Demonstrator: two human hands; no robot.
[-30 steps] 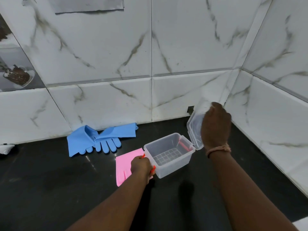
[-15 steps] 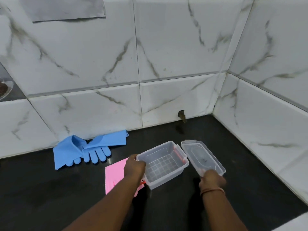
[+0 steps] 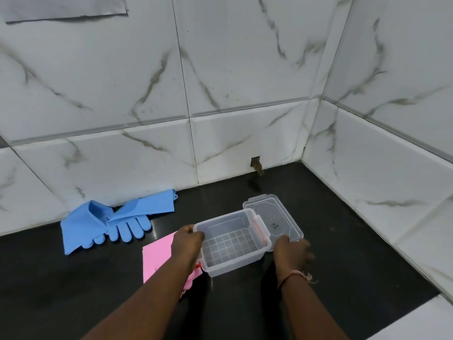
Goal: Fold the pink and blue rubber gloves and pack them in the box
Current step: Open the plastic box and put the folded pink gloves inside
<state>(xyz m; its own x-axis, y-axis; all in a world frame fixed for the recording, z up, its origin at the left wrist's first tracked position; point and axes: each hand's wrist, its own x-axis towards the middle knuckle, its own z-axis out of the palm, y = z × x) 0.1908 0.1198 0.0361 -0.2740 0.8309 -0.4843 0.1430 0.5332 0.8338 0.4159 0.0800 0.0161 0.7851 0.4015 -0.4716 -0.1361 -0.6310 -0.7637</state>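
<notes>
A clear plastic box (image 3: 257, 257) stands open and empty on the black counter, its grid floor showing. Its hinged lid (image 3: 274, 219) lies flat to the right. My left hand (image 3: 187, 244) grips the rim at the box's left end. My right hand (image 3: 291, 251) is at the box's near right corner, by the lid's front edge, fingers curled and blurred; its grip is unclear. A pink glove (image 3: 157, 256) lies flat under my left wrist, partly hidden. The blue gloves (image 3: 98, 224) lie in a loose pile against the back wall, to the left.
White marble tile walls close the counter (image 3: 73, 290) at the back and on the right, meeting in a corner. A small broken hole (image 3: 256, 164) sits low in the back wall behind the box. A white surface (image 3: 416, 322) begins at the bottom right.
My right hand swung the lid from upright down flat on the counter, then moved to the box's right corner. My left hand shifted onto the box's left rim. The view tilted down.
</notes>
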